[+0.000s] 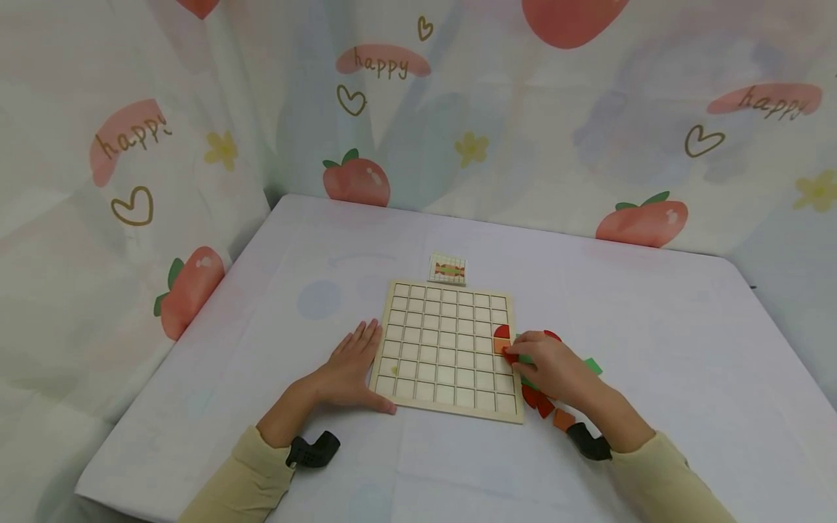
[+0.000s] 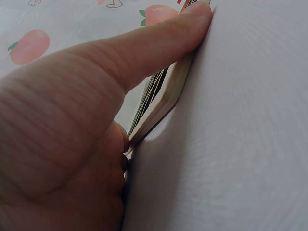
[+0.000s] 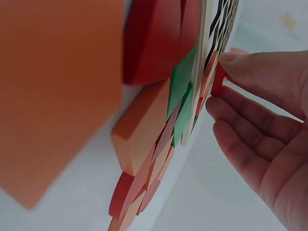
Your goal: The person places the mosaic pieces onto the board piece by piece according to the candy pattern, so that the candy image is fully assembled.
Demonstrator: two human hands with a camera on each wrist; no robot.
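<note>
A wooden grid board [image 1: 451, 411] lies flat on the table. In its right-hand column sit a red curved-edge piece [image 1: 501, 331] and an orange square [image 1: 500, 346]. My right hand [image 1: 556, 365] is over the board's right edge, pinching a small red piece [image 3: 219, 80] between thumb and fingers just below the orange square. At the board's left side my left hand [image 1: 349, 370] rests with straight, spread fingers, its thumb [image 2: 163, 45] against the near left corner. The pinched piece's full outline is hidden by the fingers.
A small pattern card [image 1: 448, 269] lies beyond the board's far edge. To the right, partly under my right hand, are loose red, green [image 1: 593, 366] and orange [image 1: 564, 419] pieces. A printed cloth [image 1: 523, 145] hangs behind the table.
</note>
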